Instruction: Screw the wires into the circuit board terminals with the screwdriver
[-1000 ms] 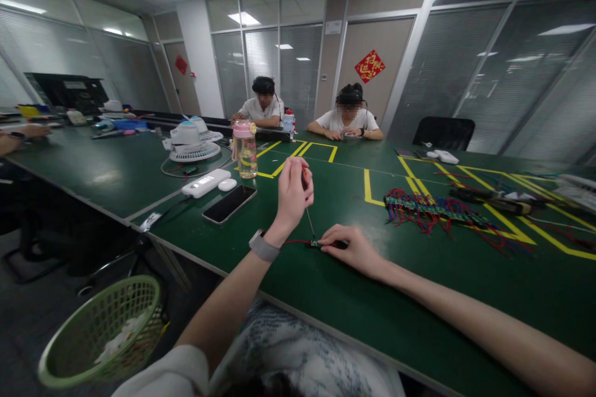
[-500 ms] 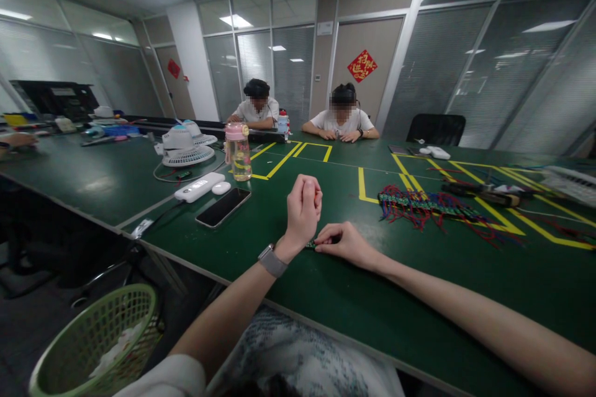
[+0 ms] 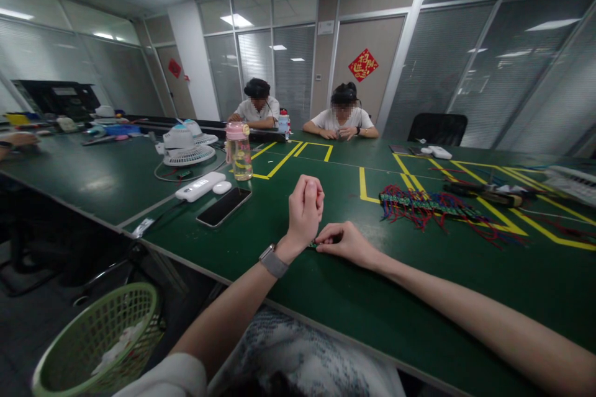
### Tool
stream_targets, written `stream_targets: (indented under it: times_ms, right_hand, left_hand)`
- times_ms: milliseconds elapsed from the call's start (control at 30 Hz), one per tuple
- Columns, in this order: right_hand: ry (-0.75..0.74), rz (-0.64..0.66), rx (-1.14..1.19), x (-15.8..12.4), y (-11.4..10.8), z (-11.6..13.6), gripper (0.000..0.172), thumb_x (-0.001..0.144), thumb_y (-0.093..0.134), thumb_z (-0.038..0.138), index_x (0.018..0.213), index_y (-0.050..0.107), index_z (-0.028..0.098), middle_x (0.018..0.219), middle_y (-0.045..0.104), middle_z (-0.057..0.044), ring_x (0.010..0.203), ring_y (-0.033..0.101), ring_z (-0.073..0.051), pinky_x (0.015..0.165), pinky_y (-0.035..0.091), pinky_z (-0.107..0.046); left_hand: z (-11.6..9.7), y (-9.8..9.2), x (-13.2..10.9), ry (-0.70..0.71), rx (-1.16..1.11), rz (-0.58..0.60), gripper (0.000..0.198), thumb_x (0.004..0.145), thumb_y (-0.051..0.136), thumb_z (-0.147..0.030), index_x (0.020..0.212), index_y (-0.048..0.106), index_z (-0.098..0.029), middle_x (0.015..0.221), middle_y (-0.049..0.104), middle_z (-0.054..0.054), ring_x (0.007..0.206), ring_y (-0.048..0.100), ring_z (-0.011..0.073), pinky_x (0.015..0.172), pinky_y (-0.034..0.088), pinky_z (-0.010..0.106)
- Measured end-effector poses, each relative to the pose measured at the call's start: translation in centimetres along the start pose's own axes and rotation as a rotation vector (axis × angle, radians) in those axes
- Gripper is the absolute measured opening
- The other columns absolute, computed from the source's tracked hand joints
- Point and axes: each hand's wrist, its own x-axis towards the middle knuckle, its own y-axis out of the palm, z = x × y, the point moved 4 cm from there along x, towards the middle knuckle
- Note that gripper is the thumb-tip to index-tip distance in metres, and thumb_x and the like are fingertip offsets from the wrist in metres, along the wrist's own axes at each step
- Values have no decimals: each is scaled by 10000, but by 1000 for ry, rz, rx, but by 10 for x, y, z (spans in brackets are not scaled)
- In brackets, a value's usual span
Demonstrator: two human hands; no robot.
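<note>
My left hand point(image 3: 305, 209) is raised just above the table with its fingers curled closed; a speck of orange-red shows between them, but what it holds is hidden. Close beside it, my right hand point(image 3: 343, 242) rests low on the tabletop, thumb and forefinger pinching the end of a small green circuit board point(image 3: 312, 245). Most of that board lies behind my left wrist. Off to the right sits a row of green circuit boards point(image 3: 428, 201) with red and blue wires sticking out.
The green table point(image 3: 279, 285) bears a phone point(image 3: 224, 207), a white power strip point(image 3: 201, 187), a pink-lidded bottle point(image 3: 240, 155) and white fans point(image 3: 186, 146) on the left. Black-handled pliers point(image 3: 484, 191) lie right. Two people sit opposite. A green basket point(image 3: 60, 338) stands below left.
Both hands keep nearly the same pose and place. The whole view has shifted very slightly.
</note>
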Motion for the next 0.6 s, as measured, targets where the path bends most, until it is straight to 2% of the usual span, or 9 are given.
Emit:
stream_targets:
  times_ms: [233, 400, 467, 500, 600]
  right_hand:
    - [21, 26, 11, 0, -1, 0, 218, 676, 743, 298, 809, 742, 125, 704, 675, -41, 618, 561, -136, 577, 448, -256]
    - [15, 80, -4, 5, -1, 6, 271, 694, 731, 303, 889, 714, 117, 694, 675, -33, 599, 580, -134, 570, 474, -252]
    - [-90, 20, -107, 4, -11, 25, 269, 729, 702, 286, 948, 694, 130, 764, 692, -49, 622, 602, -142, 591, 499, -268]
    - [-196, -73, -205, -1, -20, 41, 227, 769, 664, 269, 957, 689, 145, 791, 694, -56, 656, 614, -151, 620, 507, -282]
    - [-639, -346, -544, -35, -46, 95, 115, 835, 612, 216, 916, 693, 212, 919, 691, -78, 852, 620, -197, 768, 497, -350]
  left_hand:
    - [2, 1, 0, 20, 18, 32, 283, 943, 371, -427, 796, 438, -194, 586, 370, -70, 391, 304, 20, 347, 233, 121]
    - [5, 5, 2, -10, -5, 135, 235, 931, 401, -428, 928, 493, -212, 642, 381, -61, 413, 277, 22, 345, 185, 127]
    - [4, 6, 2, -34, -23, 179, 242, 930, 400, -428, 924, 501, -209, 646, 376, -57, 422, 279, 24, 351, 182, 130]
    - [4, 6, 2, -47, -30, 191, 243, 930, 401, -427, 917, 502, -206, 646, 376, -56, 428, 286, 25, 357, 190, 130]
    - [2, 6, 1, -94, -69, 208, 238, 926, 402, -420, 919, 505, -205, 651, 387, -53, 437, 301, 29, 366, 205, 129]
